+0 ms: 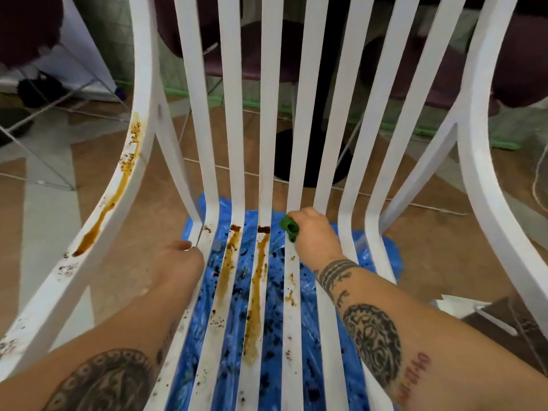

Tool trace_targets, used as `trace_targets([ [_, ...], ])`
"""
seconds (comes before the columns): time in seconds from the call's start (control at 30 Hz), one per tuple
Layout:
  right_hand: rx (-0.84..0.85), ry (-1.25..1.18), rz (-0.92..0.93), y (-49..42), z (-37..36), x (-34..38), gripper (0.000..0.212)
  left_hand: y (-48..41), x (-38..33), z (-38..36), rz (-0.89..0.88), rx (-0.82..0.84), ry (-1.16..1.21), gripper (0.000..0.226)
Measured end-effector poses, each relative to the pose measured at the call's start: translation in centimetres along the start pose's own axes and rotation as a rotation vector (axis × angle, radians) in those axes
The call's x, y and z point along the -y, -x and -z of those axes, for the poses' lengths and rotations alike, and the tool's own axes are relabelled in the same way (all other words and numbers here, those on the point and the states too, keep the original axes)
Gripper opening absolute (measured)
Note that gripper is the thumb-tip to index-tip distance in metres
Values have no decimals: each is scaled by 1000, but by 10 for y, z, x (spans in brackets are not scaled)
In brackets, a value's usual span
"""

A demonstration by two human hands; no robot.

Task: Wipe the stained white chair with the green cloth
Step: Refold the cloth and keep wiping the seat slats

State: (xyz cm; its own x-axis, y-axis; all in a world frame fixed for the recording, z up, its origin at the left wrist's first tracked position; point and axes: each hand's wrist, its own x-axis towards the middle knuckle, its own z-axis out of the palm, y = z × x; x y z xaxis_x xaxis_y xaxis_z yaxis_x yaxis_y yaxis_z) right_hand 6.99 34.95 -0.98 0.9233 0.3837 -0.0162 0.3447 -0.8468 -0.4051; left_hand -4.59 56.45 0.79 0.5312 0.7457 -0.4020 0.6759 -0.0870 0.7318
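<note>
A white slatted chair (271, 114) fills the view, seen from its front. Brown and orange stains run down several seat slats (255, 292) and along the left armrest (118, 188), with dark specks around them. My right hand (315, 232) is closed around a bunched green cloth (289, 228) and presses it on a seat slat where the seat bends up into the backrest. My left hand (181, 265) grips the left edge of the seat, fingers curled over the outer slat.
A blue plastic sheet (382, 256), spattered dark, lies on the floor under the seat. Brown and grey floor tiles surround it. Dark purple chairs (267, 48) and a black table base (308, 155) stand behind the backrest. The right armrest (486, 188) curves along the right side.
</note>
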Motion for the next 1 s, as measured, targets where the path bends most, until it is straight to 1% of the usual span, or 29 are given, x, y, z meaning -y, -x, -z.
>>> trace_targets([
  [0.1,68,123,30,-7,3,1,50,0,1,0,10,-8,7,36],
  [0.17,170,174,29,-11,14,8,34,1,2,2,23,-9,9,40],
  [0.23,338,234,8,-16,31,15,17,0,5,5,40,-7,42,44],
  [0.3,482,286,-10,-20,50,17,21,0,8,10,40,2,55,45],
  [0.33,490,295,-9,-21,58,18,26,0,9,13,39,2,56,41],
  [0.37,440,261,-16,-22,64,16,31,0,10,15,46,-8,53,34],
  [0.43,259,117,-36,-21,65,11,38,-1,12,17,61,-4,44,13],
  [0.47,190,55,-35,-19,61,12,37,-2,14,17,74,-2,49,11],
  [0.5,151,7,-38,-15,54,13,36,-5,16,16,77,-6,42,14],
  [0.6,114,-85,-70,0,24,13,34,-10,24,10,58,-33,28,15],
  [0.7,132,-4,-34,7,10,10,43,-10,28,6,27,-15,15,8],
  [0.73,160,36,-21,8,14,11,44,-11,28,7,24,4,15,9],
  [0.83,318,72,-45,12,32,20,32,-10,29,11,18,40,13,13],
  [0.9,415,78,-81,17,39,23,31,-10,33,12,34,47,34,16],
  [0.97,428,71,-107,20,42,26,36,-8,34,15,33,57,46,18],
  [1.0,390,43,-124,21,42,26,36,-6,33,15,27,54,48,17],
])
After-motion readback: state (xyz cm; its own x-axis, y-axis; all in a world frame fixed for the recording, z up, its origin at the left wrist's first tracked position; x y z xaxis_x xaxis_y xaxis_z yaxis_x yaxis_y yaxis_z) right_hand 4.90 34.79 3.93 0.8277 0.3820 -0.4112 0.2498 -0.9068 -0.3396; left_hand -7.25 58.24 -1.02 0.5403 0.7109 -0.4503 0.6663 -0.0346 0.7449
